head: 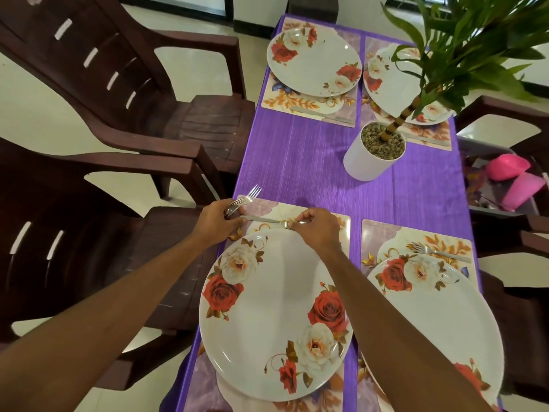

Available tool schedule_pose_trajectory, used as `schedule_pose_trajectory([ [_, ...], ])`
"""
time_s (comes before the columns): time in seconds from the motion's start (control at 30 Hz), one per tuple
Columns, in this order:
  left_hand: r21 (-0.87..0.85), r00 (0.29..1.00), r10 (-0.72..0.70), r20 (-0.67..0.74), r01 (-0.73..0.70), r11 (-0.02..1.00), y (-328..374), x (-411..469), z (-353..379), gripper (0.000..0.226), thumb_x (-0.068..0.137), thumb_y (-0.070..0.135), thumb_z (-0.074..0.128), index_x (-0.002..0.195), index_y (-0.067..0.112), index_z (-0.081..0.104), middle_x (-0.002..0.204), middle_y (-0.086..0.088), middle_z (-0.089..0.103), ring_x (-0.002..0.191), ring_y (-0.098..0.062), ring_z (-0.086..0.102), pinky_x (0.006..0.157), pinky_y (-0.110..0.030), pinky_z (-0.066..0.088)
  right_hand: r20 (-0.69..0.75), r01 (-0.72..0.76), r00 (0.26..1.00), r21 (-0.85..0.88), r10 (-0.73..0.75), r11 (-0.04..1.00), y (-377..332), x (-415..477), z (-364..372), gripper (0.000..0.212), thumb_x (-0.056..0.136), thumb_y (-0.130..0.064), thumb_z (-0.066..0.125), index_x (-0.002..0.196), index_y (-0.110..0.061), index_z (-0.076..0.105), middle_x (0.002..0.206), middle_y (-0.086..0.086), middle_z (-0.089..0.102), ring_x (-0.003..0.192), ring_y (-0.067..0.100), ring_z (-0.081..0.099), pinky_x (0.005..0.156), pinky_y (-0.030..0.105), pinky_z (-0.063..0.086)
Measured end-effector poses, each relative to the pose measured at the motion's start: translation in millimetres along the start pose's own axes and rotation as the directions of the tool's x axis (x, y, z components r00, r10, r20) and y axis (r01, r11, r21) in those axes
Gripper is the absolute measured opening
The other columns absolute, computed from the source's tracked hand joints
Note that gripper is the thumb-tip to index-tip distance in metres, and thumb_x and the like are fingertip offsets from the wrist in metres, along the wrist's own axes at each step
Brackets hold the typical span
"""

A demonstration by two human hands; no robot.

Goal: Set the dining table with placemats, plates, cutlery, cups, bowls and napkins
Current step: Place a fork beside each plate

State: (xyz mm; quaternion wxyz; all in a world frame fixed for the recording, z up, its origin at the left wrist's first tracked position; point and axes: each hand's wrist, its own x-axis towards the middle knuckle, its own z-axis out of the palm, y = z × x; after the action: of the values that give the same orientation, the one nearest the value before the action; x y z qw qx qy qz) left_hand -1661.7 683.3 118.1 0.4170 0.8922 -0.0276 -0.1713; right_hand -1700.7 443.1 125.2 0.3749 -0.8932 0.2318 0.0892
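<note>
Steel forks (251,194) sit bunched in the curled left hand (218,218). The right hand (315,230) pinches one cutlery piece (264,219) lying on the near placemat (261,204) beyond its plate (273,307). The worktop (297,162) shows mats, plates and some cutlery; cups, bowls and napkins likely remain.

Bare cloth (297,156) lies open mid-table between the placemats (344,114). A potted plant (368,162) blocks its right side.

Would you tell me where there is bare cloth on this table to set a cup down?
Widest: tablecloth between the near left placemat and far left placemat, left of the plant pot. A narrower patch lies right of the pot. Near mats are crowded with plates and forks.
</note>
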Motion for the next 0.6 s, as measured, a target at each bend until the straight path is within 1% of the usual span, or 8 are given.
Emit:
schedule_pose_trajectory([
  [0.13,-0.029,1.000,-0.022,0.000,0.022,0.999,-1,2,0,0.013,0.089,0.021,0.073,0.101,0.016,0.069,0.088,0.005,0.070,0.080,-0.010,0.066,0.065,-0.019,0.048,0.024,0.007,1.000,-0.014,-0.006,1.000,0,0,-3,0.023,0.082,-0.038,0.081,0.092,-0.018,0.075,0.086,-0.006,0.070,0.076,0.012,0.063,0.068,0.016,0.045],
  [0.2,-0.040,0.999,-0.028,0.017,0.029,0.999,-2,3,-1,0.012,0.089,0.021,0.073,0.099,0.017,0.069,0.087,0.005,0.070,0.080,-0.011,0.067,0.065,-0.019,0.049,0.026,0.009,1.000,-0.015,-0.009,1.000,0,1,-4,0.023,0.084,-0.039,0.080,0.091,-0.018,0.075,0.083,-0.007,0.069,0.074,0.010,0.062,0.065,0.014,0.042],
  [0.27,-0.044,0.999,-0.026,0.030,0.027,0.999,-1,4,-2,0.010,0.089,0.022,0.074,0.097,0.019,0.069,0.086,0.005,0.070,0.079,-0.010,0.067,0.064,-0.018,0.048,0.018,0.001,1.000,0.003,-0.001,1.000,0,1,-5,0.023,0.086,-0.041,0.077,0.089,-0.018,0.074,0.079,-0.009,0.068,0.073,0.010,0.062,0.066,0.016,0.045],
  [0.3,-0.042,0.999,-0.026,0.033,0.027,0.999,-1,4,-3,0.010,0.089,0.022,0.074,0.096,0.019,0.068,0.086,0.005,0.070,0.078,-0.010,0.067,0.063,-0.017,0.048,0.009,-0.002,1.000,0.014,0.002,1.000,2,1,-6,0.024,0.087,-0.042,0.076,0.089,-0.018,0.074,0.078,-0.009,0.068,0.073,0.010,0.063,0.069,0.019,0.048],
  [0.37,-0.035,0.999,-0.027,0.036,0.028,0.999,0,4,-4,0.009,0.089,0.021,0.073,0.094,0.018,0.068,0.086,0.004,0.070,0.077,-0.010,0.067,0.063,-0.018,0.047,-0.018,-0.013,1.000,0.033,0.013,0.999,5,-2,-10,0.025,0.088,-0.042,0.074,0.090,-0.017,0.074,0.079,-0.007,0.069,0.076,0.011,0.065,0.075,0.026,0.053],
  [0.4,-0.034,0.999,-0.028,0.031,0.029,0.999,0,4,-6,0.008,0.089,0.022,0.073,0.094,0.017,0.068,0.085,0.003,0.070,0.076,-0.010,0.067,0.063,-0.019,0.047,-0.038,-0.019,0.999,0.041,0.020,0.999,7,-4,-13,0.025,0.089,-0.041,0.073,0.091,-0.016,0.075,0.080,-0.007,0.070,0.077,0.011,0.065,0.075,0.027,0.052],
  [0.5,-0.052,0.998,-0.042,-0.043,0.040,0.998,4,-2,-9,0.012,0.093,0.028,0.067,0.094,0.016,0.068,0.082,0.004,0.069,0.072,-0.010,0.066,0.060,-0.018,0.044,-0.120,-0.017,0.992,0.079,0.027,0.997,13,-17,-27,0.015,0.092,-0.031,0.069,0.085,-0.019,0.073,0.074,-0.009,0.067,0.071,0.009,0.062,0.065,0.021,0.045],
  [0.6,-0.138,0.993,-0.082,-0.086,0.070,0.988,16,-12,-13,0.024,0.098,0.038,0.057,0.092,0.017,0.066,0.077,0.004,0.067,0.067,-0.008,0.063,0.058,-0.017,0.043,-0.216,0.008,0.976,0.145,0.024,0.989,15,-34,-38,0.013,0.093,-0.026,0.068,0.081,-0.023,0.070,0.072,-0.016,0.065,0.069,0.004,0.061,0.064,0.014,0.041],
])
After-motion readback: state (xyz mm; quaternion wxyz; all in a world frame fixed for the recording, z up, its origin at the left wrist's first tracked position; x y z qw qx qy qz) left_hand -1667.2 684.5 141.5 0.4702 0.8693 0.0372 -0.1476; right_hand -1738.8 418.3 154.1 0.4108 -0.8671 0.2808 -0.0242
